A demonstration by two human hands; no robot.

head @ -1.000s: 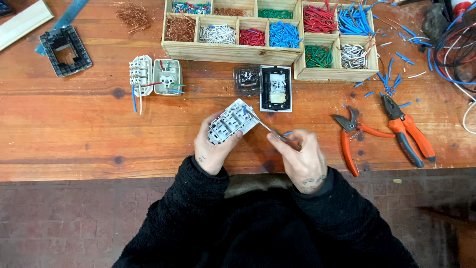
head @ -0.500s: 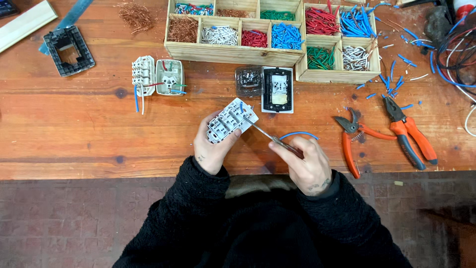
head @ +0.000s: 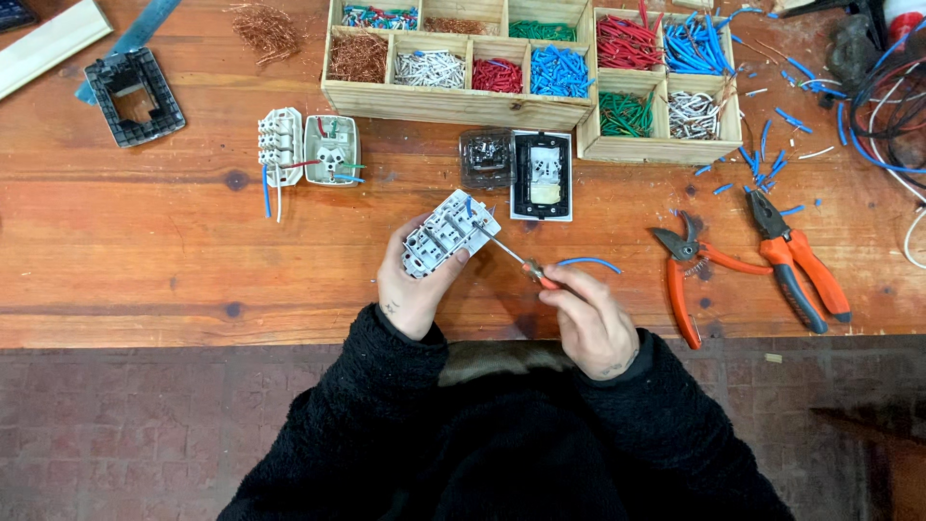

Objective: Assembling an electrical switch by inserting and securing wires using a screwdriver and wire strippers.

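Note:
My left hand [head: 413, 287] holds a white switch module [head: 448, 233] tilted above the wooden table [head: 145, 251], its terminal side facing up. My right hand [head: 590, 320] grips a small screwdriver [head: 516, 257] with an orange handle; its metal tip touches the right edge of the module. A short curved blue wire [head: 588, 261] lies on the table just beyond my right hand.
A wooden tray [head: 453, 101] with compartments of coloured wire pieces stands at the back. Two sockets [head: 309, 150], a black switch frame [head: 540, 176], orange cutters [head: 694, 270] and pliers [head: 801, 265], a black frame [head: 133, 95] and loose blue wire bits lie around.
My right hand has slid a little lower and rightward, with the screwdriver tip kept at the module. The left hand still holds the module in about the same place.

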